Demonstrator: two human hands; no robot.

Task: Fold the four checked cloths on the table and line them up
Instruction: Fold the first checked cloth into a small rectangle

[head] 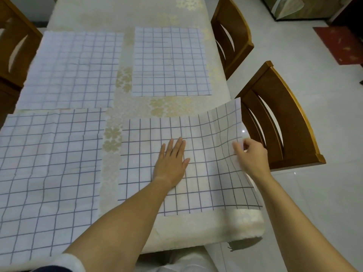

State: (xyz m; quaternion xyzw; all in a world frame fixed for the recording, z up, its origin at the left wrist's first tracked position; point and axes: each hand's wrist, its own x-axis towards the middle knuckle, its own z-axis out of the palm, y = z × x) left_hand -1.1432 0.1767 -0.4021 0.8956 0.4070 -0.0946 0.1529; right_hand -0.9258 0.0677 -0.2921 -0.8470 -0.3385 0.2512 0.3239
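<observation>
Four checked cloths lie on the table (125, 14), which has a pale flowered cover. The upper-left cloth (70, 69) and the upper-right cloth (170, 61) lie flat and unfolded in the upper half of the frame, apart from each other. The lower-left cloth (49, 169) is also flat. Its left side is cut off by the frame edge, and its bottom right corner is hidden under the left forearm.

The lower-right cloth (206, 183) sits at centre right, near the table's corner. The left hand (170, 161) rests flat on its middle, with the fingers straight and close together and the thumb out to the side. The right hand (252, 156) pinches the cloth's right edge between the thumb and curled fingers. That side is raised off the table, and its far corner stands up in front of the near chair (282, 118). The fingertips sit behind the fabric and are hard to make out.

A second chair (231, 36) stands further up the right side. A third chair (13, 46) is partly cut off at the upper left. At the far right, a red mat (339, 44) runs out of the frame. A dark sleeve (49, 268) is barely visible at the bottom edge.
</observation>
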